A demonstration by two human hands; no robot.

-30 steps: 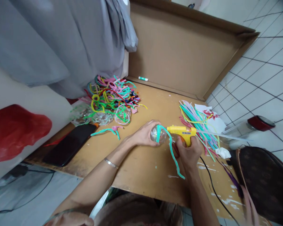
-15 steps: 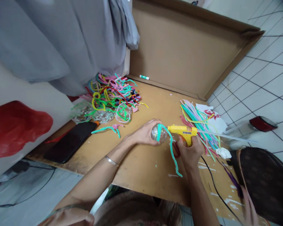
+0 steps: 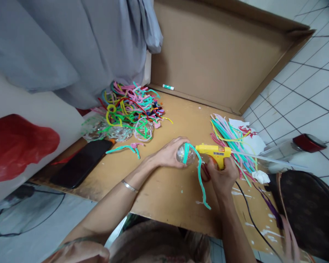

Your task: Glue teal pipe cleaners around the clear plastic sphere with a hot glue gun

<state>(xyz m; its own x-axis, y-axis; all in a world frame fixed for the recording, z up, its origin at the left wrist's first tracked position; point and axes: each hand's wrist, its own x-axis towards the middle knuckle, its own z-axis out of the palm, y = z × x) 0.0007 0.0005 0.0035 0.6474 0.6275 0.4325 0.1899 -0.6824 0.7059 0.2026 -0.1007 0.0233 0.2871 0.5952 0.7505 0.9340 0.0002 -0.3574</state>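
Observation:
My left hand (image 3: 168, 153) is closed around a small clear plastic ball (image 3: 185, 155) near the middle of the brown tabletop (image 3: 164, 193). A teal pipe cleaner (image 3: 199, 174) lies over the ball and trails down toward me. My right hand (image 3: 221, 178) grips the handle of a yellow glue gun (image 3: 213, 151), whose nozzle points left and meets the ball. A clear glue stick (image 3: 265, 159) juts out of the gun's back end to the right.
A tangled heap of coloured pipe cleaners (image 3: 130, 107) and clear balls (image 3: 144, 130) lies at the back left, a bundle of straight ones (image 3: 230, 137) at the right. A black phone (image 3: 80, 162), a loose teal pipe cleaner (image 3: 123, 148), a cardboard panel (image 3: 216, 54), a brown bag (image 3: 307, 212) and a red-lidded jar (image 3: 304, 144) surround the hands.
Both hands hold the same grips; the glue gun, ball and trailing pipe cleaner stay together. Only the camera view has shifted slightly.

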